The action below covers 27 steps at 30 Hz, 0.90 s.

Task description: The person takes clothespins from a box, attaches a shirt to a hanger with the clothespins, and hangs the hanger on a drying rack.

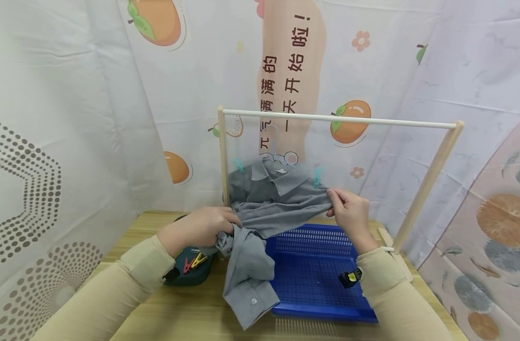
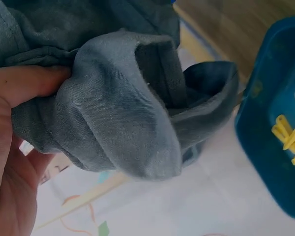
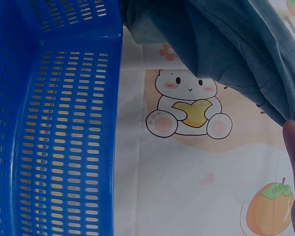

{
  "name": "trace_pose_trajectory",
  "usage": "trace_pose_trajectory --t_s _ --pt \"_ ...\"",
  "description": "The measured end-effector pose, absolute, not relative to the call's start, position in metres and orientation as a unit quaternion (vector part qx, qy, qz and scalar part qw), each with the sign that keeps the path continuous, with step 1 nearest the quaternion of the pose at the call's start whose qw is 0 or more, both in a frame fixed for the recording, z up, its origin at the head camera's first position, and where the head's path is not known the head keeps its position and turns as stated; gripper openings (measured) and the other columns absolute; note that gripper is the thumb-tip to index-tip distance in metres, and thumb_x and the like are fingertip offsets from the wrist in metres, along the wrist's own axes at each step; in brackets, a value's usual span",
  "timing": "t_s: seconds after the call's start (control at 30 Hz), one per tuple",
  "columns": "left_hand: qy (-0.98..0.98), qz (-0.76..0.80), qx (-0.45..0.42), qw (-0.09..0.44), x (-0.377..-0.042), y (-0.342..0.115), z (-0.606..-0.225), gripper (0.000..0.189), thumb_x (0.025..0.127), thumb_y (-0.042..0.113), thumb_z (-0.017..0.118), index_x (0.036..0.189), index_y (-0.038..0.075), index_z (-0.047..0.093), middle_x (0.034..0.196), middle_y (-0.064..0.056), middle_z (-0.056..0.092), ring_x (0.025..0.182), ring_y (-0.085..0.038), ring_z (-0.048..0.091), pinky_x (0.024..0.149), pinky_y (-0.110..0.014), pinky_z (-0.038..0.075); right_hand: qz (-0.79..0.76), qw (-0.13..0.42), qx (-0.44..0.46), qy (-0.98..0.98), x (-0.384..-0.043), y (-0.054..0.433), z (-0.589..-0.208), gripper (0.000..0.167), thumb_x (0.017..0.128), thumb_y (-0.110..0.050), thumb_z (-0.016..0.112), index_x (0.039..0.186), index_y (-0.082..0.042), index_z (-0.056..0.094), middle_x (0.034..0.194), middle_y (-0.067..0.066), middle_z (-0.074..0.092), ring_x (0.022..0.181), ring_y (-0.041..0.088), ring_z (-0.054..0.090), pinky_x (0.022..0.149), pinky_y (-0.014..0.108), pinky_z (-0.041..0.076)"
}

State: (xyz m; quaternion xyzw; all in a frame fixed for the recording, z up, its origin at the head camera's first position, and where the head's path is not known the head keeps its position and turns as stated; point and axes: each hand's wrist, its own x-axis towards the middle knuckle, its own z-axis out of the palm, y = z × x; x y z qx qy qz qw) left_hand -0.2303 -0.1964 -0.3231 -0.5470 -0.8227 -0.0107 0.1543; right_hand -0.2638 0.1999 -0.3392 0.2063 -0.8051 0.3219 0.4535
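A grey collared shirt (image 1: 291, 215) hangs from a clear hanger (image 1: 272, 130) under the white rod, with a teal clothespin (image 1: 317, 176) at one shoulder and another clothespin (image 1: 240, 165) at the other. My left hand (image 1: 206, 227) grips bunched grey cloth (image 2: 113, 103) at the shirt's left side; a buttoned cuff (image 1: 253, 300) dangles below it. Between the thumb and fingers of my right hand (image 1: 351, 213) the shirt's right edge is pinched and drawn out sideways. In the right wrist view, the stretched cloth (image 3: 236, 54) runs to the fingertips.
A wooden drying rack (image 1: 430, 180) with a white rod (image 1: 340, 118) stands over the table (image 1: 174, 312). Below the shirt lies a blue perforated basket (image 1: 315, 279). A dark teal bin (image 2: 263, 142) with red and yellow clothespins (image 1: 193, 263) is at the left. Patterned curtains surround the table.
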Motion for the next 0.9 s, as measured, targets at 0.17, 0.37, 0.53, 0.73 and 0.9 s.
trace_pose_trajectory --t_s 0.17,0.37,0.53,0.73,0.9 --pt "-0.819 0.001 -0.549 0.165 -0.23 -0.194 -0.346 0.05 0.063 -0.028 0.06 0.081 0.015 0.077 0.127 0.001 0.065 0.116 -0.021 0.063 0.097 -0.035 0.053 0.329 0.462 0.197 -0.8 -0.262 0.201 -0.337 0.018 0.101 -0.018 0.067 0.098 -0.008 0.082 0.057 -0.007 0.066 0.047 0.0 0.059 0.051 0.013 0.044" --pt "-0.829 0.037 -0.537 0.153 -0.225 -0.193 -0.366 0.036 0.069 -0.018 0.076 0.072 0.018 0.072 0.136 0.001 0.059 0.118 -0.02 0.061 0.095 -0.036 0.054 0.334 0.466 0.197 -0.796 -0.261 0.201 -0.336 0.018 0.101 -0.018 0.066 0.097 -0.008 0.082 0.057 -0.007 0.066 0.046 0.001 0.059 0.049 0.014 0.043" --pt "-0.841 0.05 -0.523 0.131 -0.223 -0.195 -0.377 0.034 0.071 -0.006 0.085 0.064 0.02 0.064 0.147 0.002 0.052 0.123 -0.02 0.057 0.097 -0.037 0.053 0.332 0.473 0.193 -0.793 -0.261 0.201 -0.336 0.018 0.101 -0.017 0.067 0.096 -0.009 0.082 0.057 -0.008 0.066 0.047 0.0 0.059 0.05 0.013 0.043" --pt "-0.863 0.058 -0.492 0.101 -0.225 -0.206 -0.386 0.032 0.076 0.001 0.085 0.098 0.024 0.077 0.164 -0.004 0.029 0.137 -0.029 0.047 0.104 -0.048 0.047 0.335 0.484 0.192 -0.785 -0.26 0.201 -0.336 0.018 0.1 -0.015 0.067 0.093 -0.008 0.082 0.057 -0.007 0.067 0.047 0.003 0.06 0.049 0.014 0.043" --pt "-0.877 0.05 -0.47 0.087 -0.228 -0.217 -0.392 0.038 0.08 0.011 0.087 0.116 0.02 0.077 0.164 -0.006 0.029 0.136 -0.031 0.048 0.103 -0.05 0.047 0.342 0.486 0.192 -0.781 -0.261 0.202 -0.337 0.018 0.1 -0.015 0.067 0.093 -0.007 0.081 0.057 -0.006 0.066 0.046 0.005 0.06 0.046 0.014 0.042"
